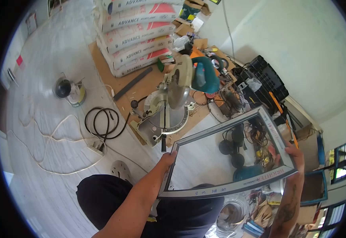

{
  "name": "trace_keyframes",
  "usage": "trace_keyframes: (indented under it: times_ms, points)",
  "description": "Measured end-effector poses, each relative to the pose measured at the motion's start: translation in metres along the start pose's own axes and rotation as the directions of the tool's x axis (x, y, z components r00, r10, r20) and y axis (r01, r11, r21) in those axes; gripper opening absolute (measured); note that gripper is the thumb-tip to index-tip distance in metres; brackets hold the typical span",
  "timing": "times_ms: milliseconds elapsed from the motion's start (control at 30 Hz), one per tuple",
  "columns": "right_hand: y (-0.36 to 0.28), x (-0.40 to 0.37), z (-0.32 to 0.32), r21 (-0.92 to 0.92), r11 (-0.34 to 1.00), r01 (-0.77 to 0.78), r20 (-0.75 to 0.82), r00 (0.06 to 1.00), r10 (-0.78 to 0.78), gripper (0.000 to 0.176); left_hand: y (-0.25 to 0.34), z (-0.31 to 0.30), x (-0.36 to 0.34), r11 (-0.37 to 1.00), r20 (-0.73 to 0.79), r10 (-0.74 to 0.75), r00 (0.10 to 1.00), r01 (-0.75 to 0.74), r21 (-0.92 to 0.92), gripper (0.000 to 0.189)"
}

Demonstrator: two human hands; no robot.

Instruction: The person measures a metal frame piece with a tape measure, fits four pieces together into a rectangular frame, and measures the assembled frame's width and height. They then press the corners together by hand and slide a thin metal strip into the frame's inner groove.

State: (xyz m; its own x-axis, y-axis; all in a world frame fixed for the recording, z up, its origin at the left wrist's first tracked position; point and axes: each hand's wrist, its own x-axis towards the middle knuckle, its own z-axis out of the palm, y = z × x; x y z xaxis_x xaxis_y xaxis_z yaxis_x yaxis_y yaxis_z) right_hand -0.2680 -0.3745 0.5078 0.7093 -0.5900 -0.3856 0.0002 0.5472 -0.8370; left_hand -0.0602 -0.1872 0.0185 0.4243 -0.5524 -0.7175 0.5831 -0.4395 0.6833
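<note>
Dark trousers (101, 198) up closest, so whoever's wearing the camera is right down over this. Going left to right: a coiled black cable (101, 123) is on the floor, off to the left of the left fingers and a bit beyond them. Then the left hand (167, 159) itself, fingers closed on the short left side of a grey frame (228, 188), thumb near its far corner, rest of the grip mostly hidden.

Straight past those left fingers is the miter saw (176, 93), its front handle just beyond them, so left is definitely the nearer hand. Frame's between the two hands, long axis running left to right across the gap, kinda slanted, right end farther out.

Last one's the right hand (295, 155), wrapped around the short right side near the close corner, fingertips poking into the opening. Can't tell if there's glass in it.
</note>
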Motion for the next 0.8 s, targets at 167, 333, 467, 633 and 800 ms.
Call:
trace_keyframes:
  times_ms: [167, 333, 467, 633, 800]
  points:
    - [0.018, 0.109, 0.019, -0.530, 0.818, -0.224, -0.186, 0.972, 0.146, 0.067, -0.051, -0.014, 0.052, 0.992, -0.119, -0.066, 0.991, 0.078, 0.102, 0.066]
    - [0.031, 0.157, 0.048, -0.676, 0.680, -0.284, -0.282, 0.952, 0.118, 0.069, -0.080, 0.000, 0.073, 0.993, -0.079, -0.087, 0.993, 0.092, 0.069, 0.066]
    - [0.030, 0.171, 0.062, -0.741, 0.612, -0.278, -0.300, 0.951, 0.069, 0.069, -0.071, 0.003, 0.073, 0.996, -0.090, -0.087, 0.992, 0.085, -0.031, 0.066]
    - [0.021, 0.181, 0.073, -0.785, 0.529, -0.324, -0.308, 0.944, 0.121, 0.067, -0.061, 0.000, 0.073, 0.991, -0.070, -0.135, 0.988, 0.134, -0.028, 0.065]
    - [0.010, 0.183, 0.082, -0.795, 0.520, -0.311, -0.306, 0.947, 0.100, 0.067, -0.060, 0.011, 0.082, 0.988, -0.059, -0.123, 0.991, 0.116, -0.099, 0.063]
